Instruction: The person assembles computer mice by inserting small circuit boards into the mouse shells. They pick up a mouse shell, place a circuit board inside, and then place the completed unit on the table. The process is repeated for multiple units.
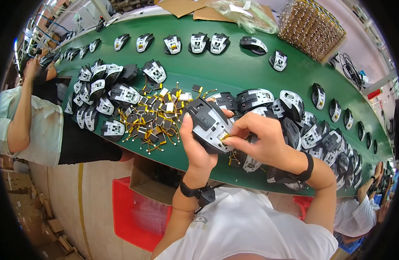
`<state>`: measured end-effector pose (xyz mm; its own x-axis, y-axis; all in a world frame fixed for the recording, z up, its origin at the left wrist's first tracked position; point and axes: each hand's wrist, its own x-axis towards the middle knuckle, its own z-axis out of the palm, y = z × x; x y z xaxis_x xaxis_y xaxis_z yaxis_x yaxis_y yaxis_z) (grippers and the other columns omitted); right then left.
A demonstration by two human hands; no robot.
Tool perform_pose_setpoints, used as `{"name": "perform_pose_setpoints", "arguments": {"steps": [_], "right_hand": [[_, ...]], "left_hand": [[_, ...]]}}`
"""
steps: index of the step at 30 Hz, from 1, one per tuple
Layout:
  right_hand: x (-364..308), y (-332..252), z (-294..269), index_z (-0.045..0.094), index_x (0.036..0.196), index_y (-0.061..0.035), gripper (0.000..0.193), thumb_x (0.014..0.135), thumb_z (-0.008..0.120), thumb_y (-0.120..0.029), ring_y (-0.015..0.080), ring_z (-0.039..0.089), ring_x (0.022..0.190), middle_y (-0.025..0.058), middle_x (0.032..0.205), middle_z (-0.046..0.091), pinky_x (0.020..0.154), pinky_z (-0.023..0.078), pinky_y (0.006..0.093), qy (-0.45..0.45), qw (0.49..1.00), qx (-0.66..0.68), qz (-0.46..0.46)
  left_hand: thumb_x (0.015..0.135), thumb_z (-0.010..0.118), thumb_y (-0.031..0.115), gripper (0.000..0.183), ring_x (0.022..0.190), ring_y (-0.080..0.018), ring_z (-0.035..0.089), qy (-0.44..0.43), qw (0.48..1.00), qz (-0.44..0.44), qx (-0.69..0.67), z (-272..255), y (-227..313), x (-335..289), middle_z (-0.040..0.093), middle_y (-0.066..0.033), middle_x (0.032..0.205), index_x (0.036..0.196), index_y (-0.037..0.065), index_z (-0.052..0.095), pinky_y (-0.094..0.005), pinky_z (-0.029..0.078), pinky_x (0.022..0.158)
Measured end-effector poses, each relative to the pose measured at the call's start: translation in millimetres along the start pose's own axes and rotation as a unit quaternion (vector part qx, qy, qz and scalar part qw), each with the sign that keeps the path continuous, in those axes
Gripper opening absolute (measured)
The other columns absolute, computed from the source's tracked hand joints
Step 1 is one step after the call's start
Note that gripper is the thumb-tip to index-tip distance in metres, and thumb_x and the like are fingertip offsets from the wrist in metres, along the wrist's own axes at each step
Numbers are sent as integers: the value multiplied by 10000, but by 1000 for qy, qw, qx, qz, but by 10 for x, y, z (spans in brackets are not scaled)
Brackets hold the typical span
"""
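Note:
My left hand (196,149) holds an open-shelled computer mouse (207,123), black with a light grey plate, tilted above the table. Its thumb lies along the near side and fingertips show at the far side. My right hand (263,135) pinches at the cut-out in the mouse's end, where a small battery (224,138) shows a yellow edge between the fingertips. Most of that battery is hidden. Just left of the mouse lies a loose pile of small batteries (154,110) with yellow tape and thin wires.
Piled mice stand left (97,89) and right (292,104) of my hands. Across the green belt (178,65) runs a row of spaced mice (172,43). A tray stack (311,28) stands far right. A red bin (126,212) sits below. Co-workers sit left (32,125) and right (357,216).

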<state>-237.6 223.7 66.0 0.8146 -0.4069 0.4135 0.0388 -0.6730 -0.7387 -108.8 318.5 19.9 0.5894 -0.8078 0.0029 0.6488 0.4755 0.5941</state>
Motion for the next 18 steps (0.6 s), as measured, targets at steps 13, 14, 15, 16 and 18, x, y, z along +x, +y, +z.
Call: {"name": "perform_pose_setpoints", "arguments": {"steps": [13, 14, 15, 16, 18], "right_hand": [[-13, 84, 10, 698, 1058, -28, 360, 699, 710, -56, 249, 636, 809, 106, 1062, 616, 670, 545, 335, 34, 946, -192, -259], [-37, 48, 44, 686, 1087, -8, 389, 702, 687, -68, 260, 627, 867, 119, 1099, 599, 707, 539, 344, 27, 937, -233, -258], [-60, -21, 79, 674, 1116, 12, 420, 705, 665, -80, 271, 618, 925, 131, 1136, 583, 743, 533, 353, 20, 927, -272, -257], [-93, -68, 109, 662, 1144, 32, 454, 709, 643, -92, 282, 609, 983, 144, 1174, 566, 780, 528, 362, 10, 915, -311, -256], [-173, -65, 150, 625, 1210, 63, 510, 733, 628, -119, 276, 549, 1116, 137, 1217, 546, 861, 496, 363, 2, 884, -402, -238]], "left_hand": [[972, 312, 554, 605, 857, -339, 671, 51, 998, -7, -44, 111, 9, 9, 657, -193, 1053, 1244, 59, 526, -439, 555, 765], [971, 312, 556, 602, 861, -342, 669, 50, 997, -3, -58, 90, 12, 24, 655, -187, 1053, 1232, 59, 529, -441, 552, 767], [970, 312, 558, 601, 866, -344, 666, 49, 996, 0, -72, 57, 27, 57, 653, -182, 1054, 1220, 59, 532, -443, 550, 768], [969, 312, 561, 599, 870, -346, 664, 50, 995, 4, -87, 32, 37, 80, 651, -176, 1054, 1208, 59, 536, -445, 547, 770], [967, 316, 571, 602, 880, -347, 659, 58, 994, 18, -95, 70, 44, 90, 644, -169, 1065, 1185, 53, 533, -449, 544, 780]]}}
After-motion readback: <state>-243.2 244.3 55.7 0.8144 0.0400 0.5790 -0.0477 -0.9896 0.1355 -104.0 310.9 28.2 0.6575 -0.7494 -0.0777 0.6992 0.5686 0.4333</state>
